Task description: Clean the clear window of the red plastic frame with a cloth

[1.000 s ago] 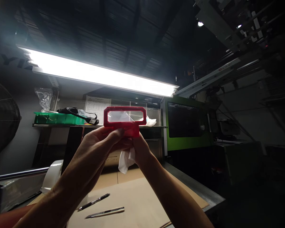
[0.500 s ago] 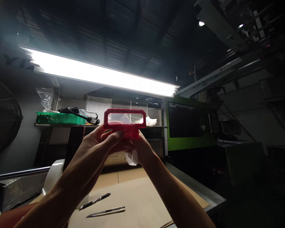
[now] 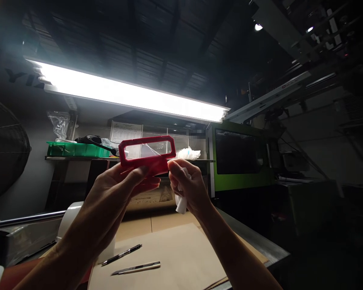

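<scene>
My left hand holds a red plastic frame with a clear window up toward the strip light, gripping its lower edge. My right hand is just to the right of the frame, apart from it, with its fingers closed around a crumpled white cloth that hangs below the palm. A thin clear film shows inside the frame's window.
Brown cardboard covers the table below, with a black pen and a slim knife on it. A green tray sits on the back shelf. A green machine stands to the right; a white roll lies at left.
The red frame has shifted left and tilted, now held by my left hand alone. My right hand has come off its lower edge and moved right with the cloth.
</scene>
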### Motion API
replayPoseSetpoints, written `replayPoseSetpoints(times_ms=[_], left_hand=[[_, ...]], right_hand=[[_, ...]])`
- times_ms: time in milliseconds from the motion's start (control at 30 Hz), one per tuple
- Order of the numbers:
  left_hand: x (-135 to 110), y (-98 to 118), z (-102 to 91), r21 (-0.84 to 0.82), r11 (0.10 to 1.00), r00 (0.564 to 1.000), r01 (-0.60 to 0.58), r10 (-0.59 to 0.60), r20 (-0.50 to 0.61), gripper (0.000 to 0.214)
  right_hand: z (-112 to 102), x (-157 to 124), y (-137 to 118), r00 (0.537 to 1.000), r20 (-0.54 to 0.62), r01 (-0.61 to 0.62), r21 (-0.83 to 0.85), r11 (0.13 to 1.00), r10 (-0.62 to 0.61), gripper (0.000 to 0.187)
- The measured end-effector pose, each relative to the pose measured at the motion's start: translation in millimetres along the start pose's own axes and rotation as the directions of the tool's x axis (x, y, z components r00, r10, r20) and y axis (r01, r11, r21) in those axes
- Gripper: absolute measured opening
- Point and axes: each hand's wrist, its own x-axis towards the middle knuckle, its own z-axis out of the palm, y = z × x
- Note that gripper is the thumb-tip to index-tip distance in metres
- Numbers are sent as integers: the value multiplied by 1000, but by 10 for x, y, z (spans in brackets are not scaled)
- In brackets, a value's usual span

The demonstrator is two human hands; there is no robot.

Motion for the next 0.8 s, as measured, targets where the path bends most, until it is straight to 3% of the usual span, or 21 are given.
replayPoseSetpoints(times_ms=[333, 800], left_hand=[[41, -41, -10, 13, 996, 995, -89, 88, 38, 35], [28, -30, -8, 0, 997, 996, -78, 78, 45, 32]], right_hand=[[-34, 7, -64, 983, 70, 183, -205, 962, -172, 19], [15, 0, -80, 972, 72, 232, -212, 949, -222, 12]])
